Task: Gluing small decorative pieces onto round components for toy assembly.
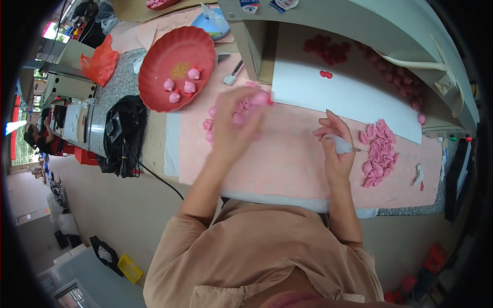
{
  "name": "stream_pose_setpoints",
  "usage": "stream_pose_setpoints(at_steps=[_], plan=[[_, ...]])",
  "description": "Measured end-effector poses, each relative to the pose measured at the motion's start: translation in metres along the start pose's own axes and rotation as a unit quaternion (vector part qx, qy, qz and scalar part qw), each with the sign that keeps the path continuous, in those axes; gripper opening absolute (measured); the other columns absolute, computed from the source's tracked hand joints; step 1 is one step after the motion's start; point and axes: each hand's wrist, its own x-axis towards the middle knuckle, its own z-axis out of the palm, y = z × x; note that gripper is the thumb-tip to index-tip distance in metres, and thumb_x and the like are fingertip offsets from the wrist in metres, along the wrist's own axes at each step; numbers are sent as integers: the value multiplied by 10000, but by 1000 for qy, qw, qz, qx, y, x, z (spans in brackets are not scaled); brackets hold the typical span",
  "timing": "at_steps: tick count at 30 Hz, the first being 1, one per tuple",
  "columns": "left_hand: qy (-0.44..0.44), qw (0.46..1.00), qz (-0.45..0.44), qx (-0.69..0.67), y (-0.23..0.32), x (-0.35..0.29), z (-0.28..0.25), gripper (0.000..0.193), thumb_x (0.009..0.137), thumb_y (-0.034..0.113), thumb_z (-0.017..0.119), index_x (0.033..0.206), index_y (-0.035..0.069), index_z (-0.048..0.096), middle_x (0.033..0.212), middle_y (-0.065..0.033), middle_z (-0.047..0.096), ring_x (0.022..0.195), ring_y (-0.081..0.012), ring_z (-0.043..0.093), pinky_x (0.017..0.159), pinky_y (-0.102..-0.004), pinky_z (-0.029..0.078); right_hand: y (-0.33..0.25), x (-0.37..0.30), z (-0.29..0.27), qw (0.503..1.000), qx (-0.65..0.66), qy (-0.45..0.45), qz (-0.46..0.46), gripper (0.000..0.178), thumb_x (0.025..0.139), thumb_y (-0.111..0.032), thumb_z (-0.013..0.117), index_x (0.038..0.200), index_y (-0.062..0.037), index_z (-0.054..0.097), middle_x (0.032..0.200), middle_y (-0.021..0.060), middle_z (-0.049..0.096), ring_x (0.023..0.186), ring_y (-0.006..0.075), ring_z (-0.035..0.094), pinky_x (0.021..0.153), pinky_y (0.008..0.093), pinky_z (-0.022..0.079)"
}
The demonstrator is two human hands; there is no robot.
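My left hand (232, 123), slightly blurred, is raised over the left part of the pink cloth. Its fingers pinch a pink rounded piece (261, 98) with a red bit at one end. Beneath and around that hand lie several pink pieces (208, 124), partly hidden by it. My right hand (336, 154) is wrapped round a small translucent squeeze bottle (340, 143) with a thin needle tip pointing right. Close to the tip is a pile of pink curled pieces (380, 154). A red bow-like piece (326, 74) rests alone on the white sheet (303, 90) ahead.
A red scalloped tray (154, 56) at the left holds several pink round figures. Beside it lies a small brush-like tool (233, 73). Red pieces (328, 49) sit under the grey shelf (339, 18). A black bag (123, 133) hangs at the table's left edge.
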Motion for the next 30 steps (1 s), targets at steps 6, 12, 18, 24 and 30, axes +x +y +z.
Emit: stream_pose_setpoints(at_steps=[6,12,18,24,30], plan=[[54,931,-70,355,-117,28,-131,314,821,217,694,1075,40,640,1014,-147,646,919,-305,586,831,-393,443,0,-4,-33,995,-99,-13,32,398,851,-27,620,1234,-34,511,883,20,562,768,82,523,698,227,434],[-4,982,62,180,-33,34,-32,251,846,84,648,1093,40,632,1015,-95,635,873,-195,587,749,-280,458,-1,-23,-59,984,-159,52,67,378,856,-22,608,1203,-45,460,860,28,563,785,90,529,685,231,431],[-170,981,79,46,0,77,71,209,868,101,613,1063,25,626,950,-107,642,779,-210,582,691,-304,465,-7,-24,-67,982,-174,39,64,163,846,-28,613,1004,-26,577,870,51,583,791,130,556,717,253,445],[-226,953,-101,172,-19,54,20,179,789,189,693,846,24,651,825,-102,673,768,-271,617,716,-385,468,7,65,-56,933,-356,-39,-45,165,830,-81,669,972,-12,621,965,124,624,891,242,615,790,298,475],[-206,952,-20,225,-16,20,27,240,762,169,716,956,63,624,853,-82,648,852,-268,585,821,-390,378,59,141,-44,864,-475,11,-165,250,812,-150,697,1026,-38,632,955,164,621,910,340,598,788,368,479]])
